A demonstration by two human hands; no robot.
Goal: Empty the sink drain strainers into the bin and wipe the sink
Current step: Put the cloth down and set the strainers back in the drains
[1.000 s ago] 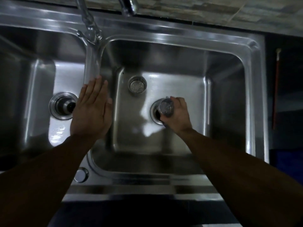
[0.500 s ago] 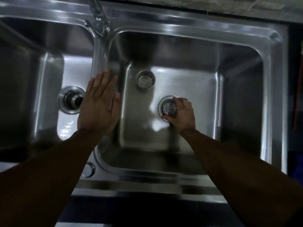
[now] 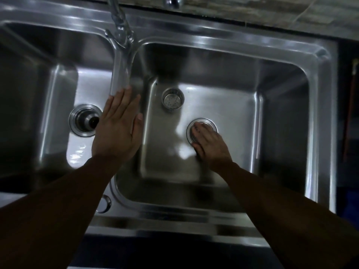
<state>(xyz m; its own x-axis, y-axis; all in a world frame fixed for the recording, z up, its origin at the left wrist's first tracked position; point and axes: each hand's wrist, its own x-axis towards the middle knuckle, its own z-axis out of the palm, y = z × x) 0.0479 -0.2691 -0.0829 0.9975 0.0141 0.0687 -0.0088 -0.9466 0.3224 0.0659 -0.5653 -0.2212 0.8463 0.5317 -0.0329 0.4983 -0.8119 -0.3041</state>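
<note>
**Pressing a strainer into the right drain**

Reaching down into the right basin (image 3: 272, 105) of a steel double sink (image 3: 242, 41), the right hand (image 3: 212, 145) lies over the drain (image 3: 211, 124) at about 4 o'clock from the basin's centre. Its fingers (image 3: 200, 131) are bent and spread across the top of a strainer (image 3: 195, 135) seated in that drain; only a sliver of the perforated metal shows beneath them, so whether they pinch it or merely rest on it cannot be told.

A second strainer, the loose cup (image 3: 172, 99), stands upright on the basin floor at about 10 o'clock from the right hand, well apart from it and untouched, its holed bottom facing up at the camera.

The left hand (image 3: 118, 131) lies flat, palm down, on the divider (image 3: 121, 70) between the two basins, fingers straight and close together, pointing toward 12 o'clock and holding nothing.

In the left basin (image 3: 58, 94), at 9 o'clock from the left hand, the left drain (image 3: 85, 122) sits partly hidden by that hand, with a dark plug-like piece in its middle.

The faucet (image 3: 120, 22) rises at 12 o'clock above the divider.
</note>
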